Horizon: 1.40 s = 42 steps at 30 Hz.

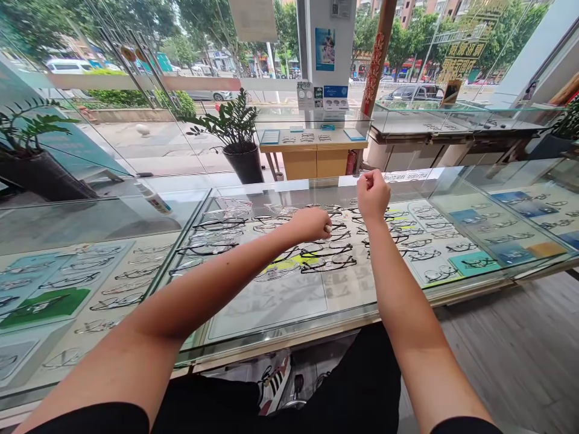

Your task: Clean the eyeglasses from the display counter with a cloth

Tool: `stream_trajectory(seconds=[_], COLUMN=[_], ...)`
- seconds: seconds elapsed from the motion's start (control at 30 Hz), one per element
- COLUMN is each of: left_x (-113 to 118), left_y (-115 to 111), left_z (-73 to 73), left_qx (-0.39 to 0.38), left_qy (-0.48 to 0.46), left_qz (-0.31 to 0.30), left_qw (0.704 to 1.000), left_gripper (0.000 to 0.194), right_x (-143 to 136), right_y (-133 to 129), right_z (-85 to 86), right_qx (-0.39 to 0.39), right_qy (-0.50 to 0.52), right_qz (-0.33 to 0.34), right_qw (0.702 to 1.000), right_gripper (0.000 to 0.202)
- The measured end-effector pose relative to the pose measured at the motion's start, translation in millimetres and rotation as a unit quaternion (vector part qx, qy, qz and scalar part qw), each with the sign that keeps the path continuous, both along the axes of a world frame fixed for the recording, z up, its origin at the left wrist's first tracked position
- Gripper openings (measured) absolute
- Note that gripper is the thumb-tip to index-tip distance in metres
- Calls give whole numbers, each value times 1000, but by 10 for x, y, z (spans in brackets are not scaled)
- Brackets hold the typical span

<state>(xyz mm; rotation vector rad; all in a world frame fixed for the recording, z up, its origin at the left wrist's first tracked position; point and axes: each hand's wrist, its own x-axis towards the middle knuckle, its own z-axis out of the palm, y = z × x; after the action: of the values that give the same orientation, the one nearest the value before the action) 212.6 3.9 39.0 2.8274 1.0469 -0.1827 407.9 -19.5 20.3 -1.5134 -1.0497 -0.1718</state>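
Note:
My left hand point(313, 224) is curled closed above the glass display counter point(289, 328), over rows of eyeglasses point(329, 263). A small whitish spot shows at its fingertips; I cannot make out whether it is a nail or a held object. To its right, my right hand point(374, 194) is raised in a fist near the counter's far edge. Its curled fingers hide whatever may be inside. Dark-framed and clear-framed glasses lie around and below both hands. Whether these rest on the glass top or beneath it, I cannot tell.
A spray bottle point(152, 198) is on the counter at the left. Beyond the counter are a potted plant point(239, 135) and a smaller display case point(314, 141). At the right, lettered paper strips point(402, 176) lie by the far edge. My shoe point(274, 386) shows below.

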Motion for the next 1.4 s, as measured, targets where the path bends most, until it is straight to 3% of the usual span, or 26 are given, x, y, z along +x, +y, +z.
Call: stream_trajectory(seconds=[0.2,0.37,0.67,0.83,0.97,1.03,1.17,1.27,1.4], left_x=[20,59,150,155,4,-162,-672,-1139,-1686], left_y=[30,160,351,445,460,418,243,96,-58], left_z=[62,105,29,64,154,211,319,329,212], left_qx=[-14,27,1,-26,-79,-150,-267,-293,-295], left_qy=[6,-10,-19,-56,-122,-208,-385,-473,-553], left_qz=[3,32,31,33,25,26,66,125,166], left_qw=[1000,999,999,998,989,966,881,821,761], left_gripper=[16,15,4,6,19,25,35,38,43], right_x=[-32,-40,-37,-13,41,65,93,127,107], right_y=[-20,-18,6,10,33,50,66,54,12], right_z=[8,-2,-27,-35,-69,-92,-139,-164,-123], right_qx=[-8,-6,-16,-1,15,15,10,7,11], right_qy=[-7,-15,-35,-24,-26,-36,-54,-63,-81], right_qz=[2,19,22,-30,-58,-58,-75,-89,-80], right_qw=[1000,1000,999,999,998,998,996,994,993], right_gripper=[12,18,20,17,17,17,17,18,21])
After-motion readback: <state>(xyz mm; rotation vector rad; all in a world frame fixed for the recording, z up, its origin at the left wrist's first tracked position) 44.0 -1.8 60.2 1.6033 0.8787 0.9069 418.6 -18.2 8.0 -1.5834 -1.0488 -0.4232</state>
